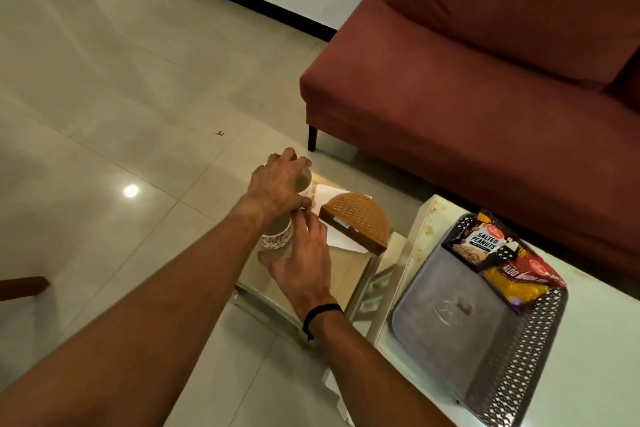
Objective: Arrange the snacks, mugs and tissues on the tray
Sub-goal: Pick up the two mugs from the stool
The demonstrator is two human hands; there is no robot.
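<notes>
Two white patterned mugs stand on a low glass table point(349, 274). My left hand point(277, 187) grips the far mug point(305, 181) from above, fingers curled over its rim. My right hand point(301, 256), with a black wristband, reaches to the near mug point(277, 237); its fingertips touch the mug's right side and the thumb is spread apart. A brown woven tissue holder point(356, 222) lies beside the mugs on white tissues point(330, 192). To the right, a grey tray point(446, 315) with a perforated rim holds a salted peanuts packet point(483, 241) and an orange snack packet point(519, 279).
The tray sits on a white table point(588, 374) at the right, higher than the glass table. A red sofa point(467, 87) stands behind both tables. Tiled floor point(104, 97) spreads to the left, with a wooden piece point(20, 286) at the left edge.
</notes>
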